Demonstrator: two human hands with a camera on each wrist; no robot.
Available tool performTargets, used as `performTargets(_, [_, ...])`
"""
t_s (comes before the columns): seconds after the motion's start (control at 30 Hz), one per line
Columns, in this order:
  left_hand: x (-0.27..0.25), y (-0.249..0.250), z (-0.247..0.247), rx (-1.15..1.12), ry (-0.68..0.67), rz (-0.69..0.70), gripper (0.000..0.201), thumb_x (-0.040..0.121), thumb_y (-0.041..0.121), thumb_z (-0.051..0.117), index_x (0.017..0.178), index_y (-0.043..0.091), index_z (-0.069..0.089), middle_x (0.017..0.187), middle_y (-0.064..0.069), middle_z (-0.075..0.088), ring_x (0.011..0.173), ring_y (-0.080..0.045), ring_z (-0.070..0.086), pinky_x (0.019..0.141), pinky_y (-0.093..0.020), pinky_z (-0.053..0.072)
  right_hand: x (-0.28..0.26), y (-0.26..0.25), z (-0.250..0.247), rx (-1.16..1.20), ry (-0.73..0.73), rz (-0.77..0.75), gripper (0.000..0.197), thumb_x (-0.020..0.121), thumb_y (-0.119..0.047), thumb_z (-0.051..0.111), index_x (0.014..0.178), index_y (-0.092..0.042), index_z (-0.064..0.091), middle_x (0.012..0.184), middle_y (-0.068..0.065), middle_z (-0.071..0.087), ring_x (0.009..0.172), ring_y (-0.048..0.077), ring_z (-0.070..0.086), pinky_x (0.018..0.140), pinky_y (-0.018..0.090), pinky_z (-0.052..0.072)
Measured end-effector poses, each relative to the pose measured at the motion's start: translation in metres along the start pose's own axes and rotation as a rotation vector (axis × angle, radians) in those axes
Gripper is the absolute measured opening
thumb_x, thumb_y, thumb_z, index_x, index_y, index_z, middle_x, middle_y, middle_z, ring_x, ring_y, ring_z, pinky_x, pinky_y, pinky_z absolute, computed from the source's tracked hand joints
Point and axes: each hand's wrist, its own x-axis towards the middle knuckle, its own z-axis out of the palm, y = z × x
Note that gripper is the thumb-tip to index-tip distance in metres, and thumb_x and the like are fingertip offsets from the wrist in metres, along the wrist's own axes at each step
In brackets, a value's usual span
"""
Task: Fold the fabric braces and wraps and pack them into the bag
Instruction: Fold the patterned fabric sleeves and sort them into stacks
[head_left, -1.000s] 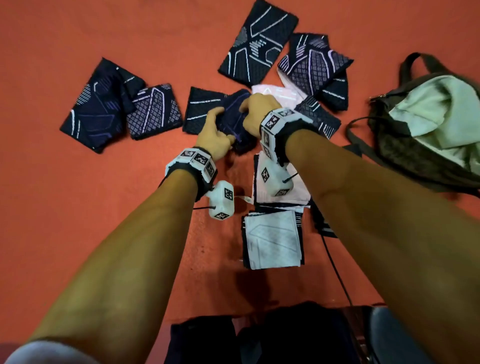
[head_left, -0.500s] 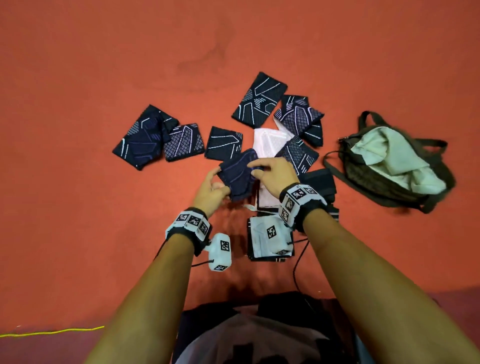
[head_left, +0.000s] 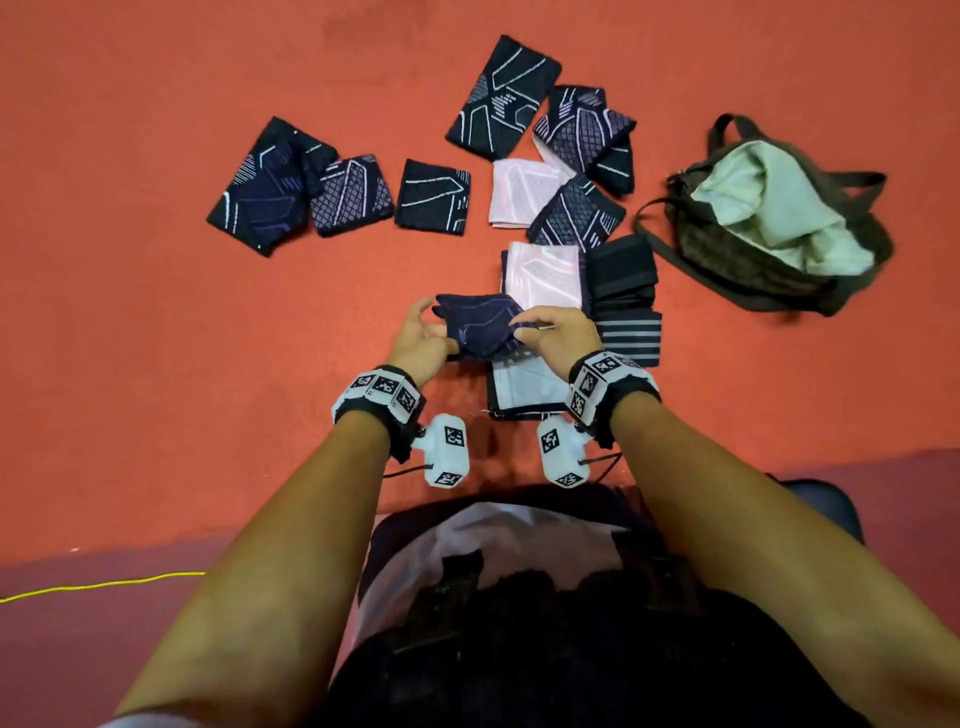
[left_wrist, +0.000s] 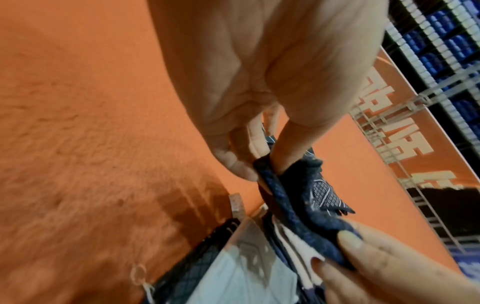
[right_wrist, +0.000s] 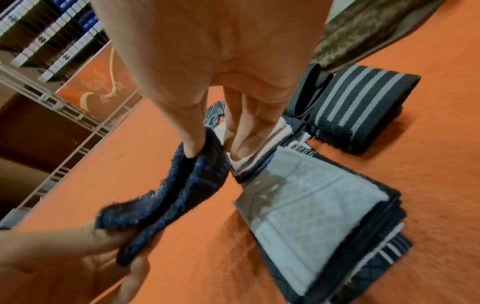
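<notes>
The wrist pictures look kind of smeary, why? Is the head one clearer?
Left wrist view: the orange floor is streaked with blur, while the dark brace by the left hand stays fairly sharp. Right wrist view: the near left hand is soft and the edges bend. Head view: clearer, evenly lit, though the bag is slightly smeared.

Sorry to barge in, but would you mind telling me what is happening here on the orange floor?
A person is sorting fabric braces. Both hands hold one dark blue brace off the floor: the left hand pinches one end, the right hand the other. Right beside it lie folded stacks and a striped wrap. More braces lie spread out farther away. The bag sits open on the right, a pale cloth showing in it; none of the braces shows inside it.
</notes>
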Motion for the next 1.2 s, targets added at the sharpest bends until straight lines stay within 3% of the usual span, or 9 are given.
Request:
performTargets(0.07, [-0.007, 0.001, 0.008, -0.079, 0.050, -0.040, 0.077, 0.085, -0.021, 0.048, 0.150, 0.012, 0.022, 0.084, -0.006, 0.060, 0.087, -0.025, 0.058, 0.092, -0.049, 0.050, -0.001, 0.002, -0.001, -0.046, -0.031, 0.017, 0.010, 0.085, -0.014, 0.075, 0.094, -0.018, 0.075, 0.096, 0.003, 0.071, 0.086, 0.017, 0.061, 0.076, 0.022, 0.045])
performTargets(0.13, [-0.013, 0.000, 0.016, -0.214, 0.076, -0.095, 0.067, 0.085, -0.020, 0.046, 0.141, 0.012, 0.030, 0.091, -0.011, 0.060, 0.087, -0.026, 0.058, 0.082, -0.047, 0.054, -0.002, 0.005, 0.000, -0.072, -0.075, 0.043, 0.013, 0.083, -0.021, 0.078, 0.089, -0.025, 0.067, 0.094, 0.003, 0.069, 0.083, 0.019, 0.060, 0.076, 0.028, 0.048])
performTargets(0.27, [-0.030, -0.006, 0.029, -0.338, 0.025, -0.119, 0.057, 0.057, -0.004, 0.048, 0.112, 0.004, 0.055, 0.088, -0.012, 0.059, 0.081, -0.024, 0.058, 0.069, -0.033, 0.056, -0.012, 0.014, 0.006, -0.064, -0.173, 0.068, 0.028, 0.083, -0.028, 0.075, 0.105, -0.032, 0.059, 0.094, -0.002, 0.066, 0.087, 0.019, 0.061, 0.083, 0.033, 0.050])
performTargets(0.4, [-0.036, -0.018, 0.037, -0.370, -0.023, -0.141, 0.040, 0.070, -0.014, 0.033, 0.094, 0.008, 0.056, 0.082, -0.010, 0.058, 0.082, -0.027, 0.057, 0.071, -0.035, 0.057, -0.018, 0.023, 0.007, -0.006, -0.188, 0.075, 0.030, 0.089, -0.028, 0.067, 0.119, -0.032, 0.065, 0.106, -0.005, 0.070, 0.103, 0.017, 0.065, 0.098, 0.033, 0.050])
performTargets(0.57, [-0.040, -0.031, 0.047, -0.380, -0.024, -0.165, 0.044, 0.065, -0.005, 0.039, 0.100, 0.015, 0.057, 0.090, -0.006, 0.058, 0.084, -0.024, 0.058, 0.070, -0.034, 0.056, -0.024, 0.045, 0.006, 0.227, -0.198, 0.112, 0.020, 0.094, -0.024, 0.059, 0.109, -0.025, 0.071, 0.107, 0.002, 0.073, 0.105, 0.023, 0.068, 0.094, 0.043, 0.056])
performTargets(0.7, [-0.044, -0.033, 0.054, -0.413, 0.011, -0.188, 0.032, 0.084, 0.002, 0.041, 0.111, 0.014, 0.054, 0.097, -0.006, 0.056, 0.084, -0.022, 0.058, 0.077, -0.037, 0.059, -0.030, 0.049, -0.002, 0.425, -0.222, 0.200, 0.015, 0.104, -0.010, 0.049, 0.111, -0.015, 0.061, 0.104, 0.006, 0.065, 0.093, 0.018, 0.063, 0.075, 0.025, 0.058])
performTargets(0.97, [-0.042, -0.018, 0.041, -0.429, 0.084, -0.197, 0.024, 0.097, 0.035, 0.051, 0.110, 0.017, 0.060, 0.097, -0.006, 0.061, 0.084, -0.019, 0.062, 0.094, -0.040, 0.053, -0.030, 0.042, -0.010, 0.630, -0.211, 0.248, 0.022, 0.104, -0.006, 0.045, 0.119, -0.010, 0.061, 0.128, 0.018, 0.064, 0.118, 0.031, 0.062, 0.095, 0.038, 0.055])
performTargets(1.1, [-0.040, -0.010, 0.037, -0.320, 0.116, -0.154, 0.030, 0.098, 0.011, 0.051, 0.125, 0.023, 0.047, 0.092, -0.003, 0.062, 0.073, -0.016, 0.061, 0.066, -0.030, 0.053, -0.027, 0.039, -0.009, 0.636, -0.182, 0.245, 0.022, 0.101, -0.007, 0.050, 0.114, -0.011, 0.067, 0.125, 0.017, 0.067, 0.118, 0.034, 0.063, 0.104, 0.054, 0.049])
performTargets(1.2, [-0.036, -0.007, 0.035, -0.220, 0.153, -0.121, 0.052, 0.092, -0.009, 0.040, 0.129, 0.028, 0.041, 0.084, -0.006, 0.056, 0.069, -0.018, 0.053, 0.052, -0.025, 0.051, -0.029, 0.035, -0.011, 0.588, -0.176, 0.222, 0.020, 0.100, -0.012, 0.053, 0.108, -0.019, 0.070, 0.118, 0.008, 0.071, 0.116, 0.031, 0.065, 0.105, 0.052, 0.048])
